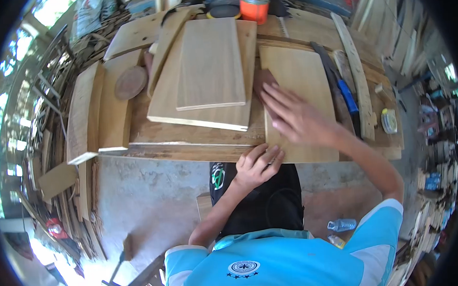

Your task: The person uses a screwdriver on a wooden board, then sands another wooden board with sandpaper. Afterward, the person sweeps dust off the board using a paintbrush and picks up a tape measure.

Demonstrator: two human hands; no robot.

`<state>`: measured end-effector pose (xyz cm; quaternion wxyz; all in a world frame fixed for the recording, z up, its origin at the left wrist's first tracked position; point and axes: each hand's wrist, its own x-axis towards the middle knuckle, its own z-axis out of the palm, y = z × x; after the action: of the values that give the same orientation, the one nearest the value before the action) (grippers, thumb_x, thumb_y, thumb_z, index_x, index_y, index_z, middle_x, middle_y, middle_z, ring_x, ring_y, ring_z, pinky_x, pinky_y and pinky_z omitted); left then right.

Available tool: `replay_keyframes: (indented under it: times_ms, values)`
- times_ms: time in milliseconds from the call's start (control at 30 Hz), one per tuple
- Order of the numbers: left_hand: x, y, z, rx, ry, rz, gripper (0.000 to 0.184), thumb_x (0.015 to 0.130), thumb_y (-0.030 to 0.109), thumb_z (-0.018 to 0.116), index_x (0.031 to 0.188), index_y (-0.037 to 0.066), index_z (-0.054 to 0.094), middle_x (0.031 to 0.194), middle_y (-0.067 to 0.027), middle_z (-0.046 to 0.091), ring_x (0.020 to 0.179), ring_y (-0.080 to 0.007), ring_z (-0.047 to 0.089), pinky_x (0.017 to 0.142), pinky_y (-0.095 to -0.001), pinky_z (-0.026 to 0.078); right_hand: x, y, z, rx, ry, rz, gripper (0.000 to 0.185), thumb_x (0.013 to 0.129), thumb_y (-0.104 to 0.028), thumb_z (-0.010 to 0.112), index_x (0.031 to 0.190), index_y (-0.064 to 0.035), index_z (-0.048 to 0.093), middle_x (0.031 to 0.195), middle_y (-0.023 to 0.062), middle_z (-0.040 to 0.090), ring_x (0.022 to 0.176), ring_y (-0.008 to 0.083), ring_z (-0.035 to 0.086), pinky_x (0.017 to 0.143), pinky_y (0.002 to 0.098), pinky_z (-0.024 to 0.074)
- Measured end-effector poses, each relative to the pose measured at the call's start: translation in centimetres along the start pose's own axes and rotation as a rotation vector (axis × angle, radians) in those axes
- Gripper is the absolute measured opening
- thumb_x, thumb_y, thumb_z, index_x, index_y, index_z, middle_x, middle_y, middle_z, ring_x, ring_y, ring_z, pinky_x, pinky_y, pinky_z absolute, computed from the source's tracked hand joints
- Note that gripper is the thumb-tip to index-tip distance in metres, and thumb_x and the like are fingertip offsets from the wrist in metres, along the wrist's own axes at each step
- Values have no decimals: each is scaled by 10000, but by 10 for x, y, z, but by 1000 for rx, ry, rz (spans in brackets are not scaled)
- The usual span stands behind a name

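A pale wooden board lies on the wooden workbench, reaching its front edge. On its left side my right hand presses a dark brown sheet with its fingers; the hand is slightly blurred. My left hand rests at the bench's front edge, its fingers curled over the near left corner of that board. Left of the sheet, a smaller board is stacked on a larger board.
Right of the board lie a blue-handled tool, a wooden strip and a tape roll. An orange can stands at the back. Leftward are a round wooden disc and thick planks. A plastic bottle lies on the floor.
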<state>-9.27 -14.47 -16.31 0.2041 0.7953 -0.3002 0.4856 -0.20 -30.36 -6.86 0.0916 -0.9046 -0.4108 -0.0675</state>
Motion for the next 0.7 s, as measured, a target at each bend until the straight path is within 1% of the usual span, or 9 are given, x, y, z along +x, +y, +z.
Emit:
replay_keyframes:
  times_ms: [33, 100, 167, 233, 300, 400, 567, 633, 700]
  values:
    - [-2, 0, -1, 20, -21, -9, 347, 642, 151, 713, 961, 176, 579, 1000, 24, 580, 904, -183, 535, 739, -288, 408, -1, 16, -2, 40, -40, -10, 519, 877, -222, 416, 1312, 34, 294, 1382, 250, 236, 1306, 336, 214, 1048, 443, 212]
    - [-5, 2, -5, -6, -69, -24, 427, 599, 148, 734, 998, 170, 582, 1012, 11, 572, 906, -214, 536, 728, -320, 408, 11, 83, 16, -410, 24, -24, 514, 880, -203, 420, 1308, 47, 284, 1389, 243, 223, 1310, 333, 200, 1041, 461, 220]
    - [-6, 5, -1, -7, -41, -46, 393, 624, 148, 710, 992, 198, 581, 1014, 25, 565, 904, -194, 530, 733, -295, 401, 31, 87, 8, -293, -44, 382, 518, 900, -246, 387, 1311, 50, 278, 1397, 229, 214, 1306, 340, 208, 1027, 480, 243]
    - [-4, 5, 1, 18, -5, -52, 303, 685, 167, 676, 969, 228, 589, 1004, 49, 566, 914, -160, 524, 737, -272, 387, 30, 51, 12, -543, -197, 181, 550, 921, -326, 324, 1330, 34, 256, 1407, 203, 211, 1312, 316, 207, 1038, 478, 236]
    - [-4, 5, 0, 27, -11, -39, 300, 684, 169, 679, 964, 230, 590, 1005, 52, 566, 911, -157, 524, 733, -272, 386, 9, 11, 19, -131, 5, 35, 558, 928, -369, 277, 1344, 2, 249, 1410, 205, 199, 1312, 312, 210, 1051, 468, 225]
    - [-5, 4, 0, 24, -36, -22, 308, 683, 163, 687, 965, 235, 588, 999, 54, 567, 901, -157, 524, 728, -270, 386, 5, 26, 6, -41, -62, 6, 533, 931, -349, 280, 1354, -27, 246, 1409, 208, 199, 1318, 301, 197, 1062, 460, 202]
    - [-8, 7, 1, 3, -25, -69, 320, 680, 146, 689, 971, 230, 584, 1002, 48, 559, 899, -177, 515, 724, -284, 400, 33, 73, 23, -292, -19, 436, 539, 927, -358, 293, 1359, -40, 243, 1409, 199, 207, 1318, 314, 188, 1057, 461, 215]
    - [-9, 6, 1, 16, -24, -64, 318, 678, 150, 690, 966, 232, 583, 1006, 52, 552, 897, -175, 510, 720, -287, 399, 22, 10, 4, -366, -134, 98, 545, 917, -375, 316, 1332, -23, 286, 1397, 215, 225, 1306, 327, 219, 1033, 470, 254]
    - [-8, 5, -1, 28, -28, -54, 317, 679, 151, 691, 966, 234, 583, 1004, 54, 550, 895, -174, 510, 716, -287, 397, 10, 3, 17, -208, -21, 5, 555, 909, -395, 310, 1310, -11, 309, 1396, 207, 235, 1294, 335, 243, 1024, 477, 257]
